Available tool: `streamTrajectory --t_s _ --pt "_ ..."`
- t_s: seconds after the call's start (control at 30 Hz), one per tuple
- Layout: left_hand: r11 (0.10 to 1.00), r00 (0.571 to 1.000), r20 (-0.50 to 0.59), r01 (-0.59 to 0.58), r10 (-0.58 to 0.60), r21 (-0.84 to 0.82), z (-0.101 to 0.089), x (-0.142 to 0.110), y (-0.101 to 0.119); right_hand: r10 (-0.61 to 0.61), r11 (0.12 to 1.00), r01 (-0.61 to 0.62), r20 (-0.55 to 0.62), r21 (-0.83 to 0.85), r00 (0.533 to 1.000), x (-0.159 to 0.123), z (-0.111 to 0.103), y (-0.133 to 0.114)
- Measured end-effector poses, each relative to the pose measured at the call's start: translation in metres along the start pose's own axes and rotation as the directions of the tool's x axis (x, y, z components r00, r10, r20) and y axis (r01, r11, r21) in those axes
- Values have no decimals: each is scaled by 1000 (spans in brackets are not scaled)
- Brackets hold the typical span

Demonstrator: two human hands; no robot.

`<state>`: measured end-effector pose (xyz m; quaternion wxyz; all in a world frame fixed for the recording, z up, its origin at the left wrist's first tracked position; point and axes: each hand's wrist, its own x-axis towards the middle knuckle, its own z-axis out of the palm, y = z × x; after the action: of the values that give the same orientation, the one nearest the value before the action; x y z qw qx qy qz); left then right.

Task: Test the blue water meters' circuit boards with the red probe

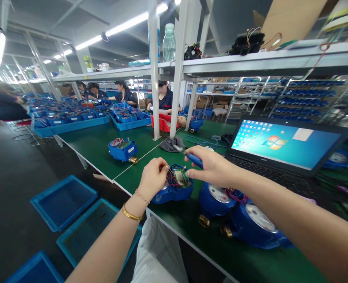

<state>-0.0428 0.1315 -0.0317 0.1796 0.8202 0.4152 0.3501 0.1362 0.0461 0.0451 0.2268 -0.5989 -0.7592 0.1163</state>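
Note:
My left hand point(154, 177) is pinched closed at the left side of an open blue water meter point(174, 192). Thin wires show at its fingertips; exactly which ones it grips is partly hidden. Red and dark wires and a green circuit board with a grey part point(180, 177) sit inside the meter's housing. Just above and to the right, my right hand point(209, 163) is closed round a blue-handled tool point(195, 160). The tool points up and left, apart from the meter, its tip blurred. Two more blue meters point(218, 194) with white dials and brass fittings lie below my right forearm.
Another open meter point(122, 149) stands farther left on the green table. A laptop point(286, 145) is at right, a grey cloth point(172, 144) by the shelf post point(178, 78). Blue trays point(64, 202) lie on the floor. Co-workers sit beyond filled trays point(73, 125).

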Motion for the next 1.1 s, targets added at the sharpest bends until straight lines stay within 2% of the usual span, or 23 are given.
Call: streamTrajectory --t_s 0.07,0.1,0.13,0.17,0.2,0.23,0.27,0.33,0.43,0.63,1.1 --pt "1000 999 -28 -17 18 16 -1 -3 2 98 960 -83 -47 266 994 -15 -2 -9" --pt "999 999 -32 -26 27 19 -2 -4 2 164 868 -141 -8 477 986 -23 1 -14" --pt "999 999 -28 -36 36 16 -3 -5 3 218 701 -205 68 683 973 -31 8 -20" --pt "999 999 -20 -44 44 11 -4 -6 3 247 483 -272 168 832 954 -39 18 -25" --pt "999 999 -10 -50 50 3 -5 -6 4 251 261 -336 272 905 929 -46 30 -29" --pt "998 998 1 -55 55 -7 -7 -6 4 243 91 -387 357 917 902 -51 43 -33" --pt "998 998 13 -59 59 -17 -9 -7 4 235 -32 -424 419 905 877 -55 56 -36" --pt "997 997 39 -63 64 -35 -12 -8 5 231 -175 -462 492 870 839 -57 77 -40" --pt "997 996 70 -59 63 -53 -14 -10 7 230 -249 -492 544 835 807 -51 92 -44" --pt "995 995 80 -55 61 -83 -15 -12 9 248 -309 -511 587 802 770 -44 90 -49" --pt "984 991 108 -54 73 -171 -16 -14 5 317 -294 -460 540 838 780 -39 94 -57"
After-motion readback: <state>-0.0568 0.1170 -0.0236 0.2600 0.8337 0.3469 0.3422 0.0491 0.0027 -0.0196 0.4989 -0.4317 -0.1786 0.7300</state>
